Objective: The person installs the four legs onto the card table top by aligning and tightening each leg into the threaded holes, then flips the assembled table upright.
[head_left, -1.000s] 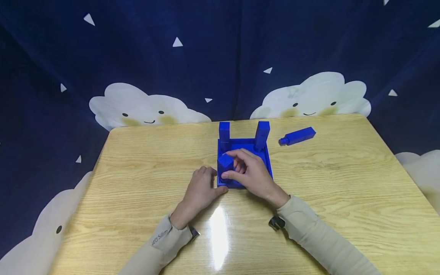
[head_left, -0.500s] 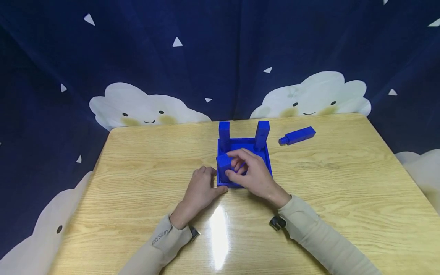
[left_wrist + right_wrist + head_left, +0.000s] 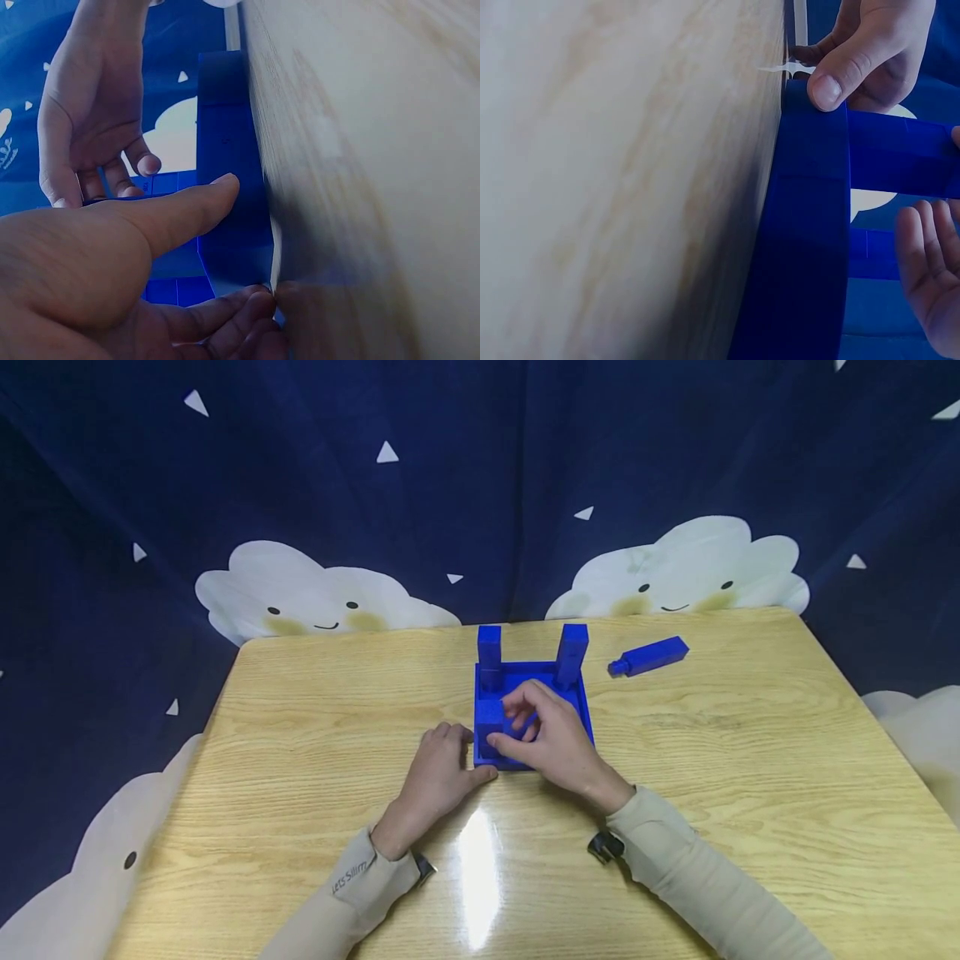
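A blue square base (image 3: 528, 667) with a raised rim lies on the table, looking like a small upturned tabletop. Its front left corner carries an upright blue leg (image 3: 490, 720). My right hand (image 3: 557, 739) pinches this leg near its top between thumb and index finger, the other fingers curled beside it. My left hand (image 3: 438, 772) holds the same corner of the base; in the left wrist view its thumb (image 3: 202, 206) presses the front wall. Two more blue legs stand at the back left (image 3: 490, 652) and back right (image 3: 573, 652) corners.
A loose blue leg (image 3: 652, 657) with a narrow, round, stepped end lies on the wooden table (image 3: 330, 718), right of the base. A dark blue curtain (image 3: 480, 485) with white clouds hangs behind the table.
The front left leg has turned from a diamond stance to having its sides in line with the base's edges. My right fingers have shifted slightly with it; the left hand has stayed put.
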`<state>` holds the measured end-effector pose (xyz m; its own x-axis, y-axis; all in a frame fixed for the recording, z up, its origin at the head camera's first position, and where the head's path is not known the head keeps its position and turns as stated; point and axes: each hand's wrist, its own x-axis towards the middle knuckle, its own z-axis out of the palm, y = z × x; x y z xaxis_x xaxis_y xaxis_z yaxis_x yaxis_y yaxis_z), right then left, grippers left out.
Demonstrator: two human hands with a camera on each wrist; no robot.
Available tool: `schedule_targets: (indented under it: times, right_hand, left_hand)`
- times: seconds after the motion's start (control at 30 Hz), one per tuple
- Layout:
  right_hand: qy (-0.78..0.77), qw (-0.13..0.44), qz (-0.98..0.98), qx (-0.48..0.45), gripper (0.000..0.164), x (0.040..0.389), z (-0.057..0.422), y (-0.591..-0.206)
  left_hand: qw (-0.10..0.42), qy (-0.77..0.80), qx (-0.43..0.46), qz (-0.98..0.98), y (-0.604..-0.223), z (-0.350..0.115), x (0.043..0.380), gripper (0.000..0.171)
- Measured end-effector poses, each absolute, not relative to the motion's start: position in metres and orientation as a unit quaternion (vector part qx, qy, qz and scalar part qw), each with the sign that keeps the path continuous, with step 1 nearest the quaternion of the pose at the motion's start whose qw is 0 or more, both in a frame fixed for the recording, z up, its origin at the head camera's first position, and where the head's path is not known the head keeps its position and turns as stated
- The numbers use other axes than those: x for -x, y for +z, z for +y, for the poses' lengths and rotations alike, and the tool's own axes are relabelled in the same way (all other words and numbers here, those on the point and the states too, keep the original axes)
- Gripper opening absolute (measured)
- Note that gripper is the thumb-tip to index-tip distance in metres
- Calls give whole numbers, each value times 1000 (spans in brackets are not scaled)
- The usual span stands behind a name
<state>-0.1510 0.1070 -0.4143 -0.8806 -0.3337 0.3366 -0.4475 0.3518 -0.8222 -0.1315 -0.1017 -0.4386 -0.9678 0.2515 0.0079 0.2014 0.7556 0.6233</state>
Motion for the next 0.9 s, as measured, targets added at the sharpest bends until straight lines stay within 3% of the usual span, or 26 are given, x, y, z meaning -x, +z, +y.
schedule_targets:
  times: [0.73,0.9]
  right_hand:
    - [480,46,-846,-228,37,147,115,-410]
    - [480,30,-841,-247,30,150,126,-402]
  left_hand:
    - [48,330,-121,935,-437,-99,128,59]
    - [46,329,-118,936,-437,-101,131,59]
